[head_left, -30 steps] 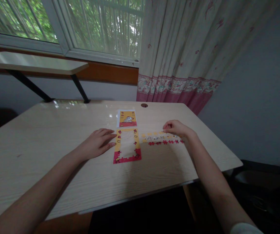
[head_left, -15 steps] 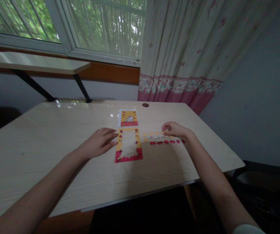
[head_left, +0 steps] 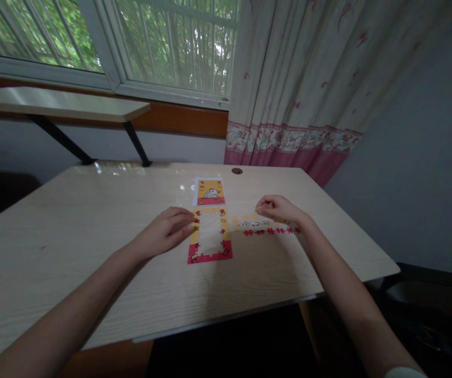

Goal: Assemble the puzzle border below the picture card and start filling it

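Note:
A yellow and red jigsaw frame (head_left: 226, 248) with an empty middle lies on the wooden table (head_left: 92, 252). My left hand (head_left: 166, 231) rests flat on the table, fingers stretched onto the frame's left border. Loose puzzle pieces (head_left: 267, 227), yellow, white and red, lie in rows to the right of the frame. My right hand (head_left: 279, 209) hovers over the far end of these rows, thumb and fingers pinched together; what is between them is too small to make out. A small picture card (head_left: 210, 191) showing the finished puzzle lies just beyond the frame.
A round cable hole (head_left: 237, 171) sits near the table's far edge. A narrow shelf on black brackets (head_left: 60, 105) runs under the window at the back left. A patterned curtain (head_left: 296, 94) hangs at the back right. The table's right edge drops off close to the pieces.
My right hand has lifted slightly and drawn left from the pieces, fingers pinched. My left hand has slid a little further onto the frame's left border. The view shifted slightly.

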Motion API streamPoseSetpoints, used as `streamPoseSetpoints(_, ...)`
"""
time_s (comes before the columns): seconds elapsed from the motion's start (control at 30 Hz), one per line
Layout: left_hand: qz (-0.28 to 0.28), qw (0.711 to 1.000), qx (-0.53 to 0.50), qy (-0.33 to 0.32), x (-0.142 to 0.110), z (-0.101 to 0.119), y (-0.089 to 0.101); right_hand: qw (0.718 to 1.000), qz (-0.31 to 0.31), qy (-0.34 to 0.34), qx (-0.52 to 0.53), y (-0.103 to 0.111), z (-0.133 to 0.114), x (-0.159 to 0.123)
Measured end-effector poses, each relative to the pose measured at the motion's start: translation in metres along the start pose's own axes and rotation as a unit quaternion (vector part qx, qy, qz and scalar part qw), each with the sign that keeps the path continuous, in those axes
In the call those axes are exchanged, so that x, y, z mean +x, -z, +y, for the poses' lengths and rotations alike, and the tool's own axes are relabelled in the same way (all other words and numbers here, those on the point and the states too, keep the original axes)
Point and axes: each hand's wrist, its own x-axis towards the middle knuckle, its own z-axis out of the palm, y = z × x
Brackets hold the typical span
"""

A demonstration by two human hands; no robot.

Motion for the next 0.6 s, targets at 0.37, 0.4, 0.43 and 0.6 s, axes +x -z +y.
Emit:
streamPoseSetpoints(0.37, 0.036, 0.984, -0.157, 0.079, 0.008, 0.046, -0.017, 0.978, -0.002, 0.181, 0.100, -0.096, -0.068, 0.000)
streamPoseSetpoints(0.4, 0.034, 0.982, -0.165, 0.081, 0.008, 0.046, -0.018, 0.978, 0.003, 0.180, 0.108, -0.099, -0.069, -0.001)
streamPoseSetpoints(0.43, 0.031, 0.981, -0.171, 0.081, 0.008, 0.047, -0.018, 0.978, 0.009, 0.175, 0.114, -0.103, -0.070, -0.001)
streamPoseSetpoints(0.6, 0.016, 0.978, -0.198, 0.063, 0.010, 0.050, -0.019, 0.979, 0.042, 0.151, 0.132, -0.113, -0.067, 0.001)
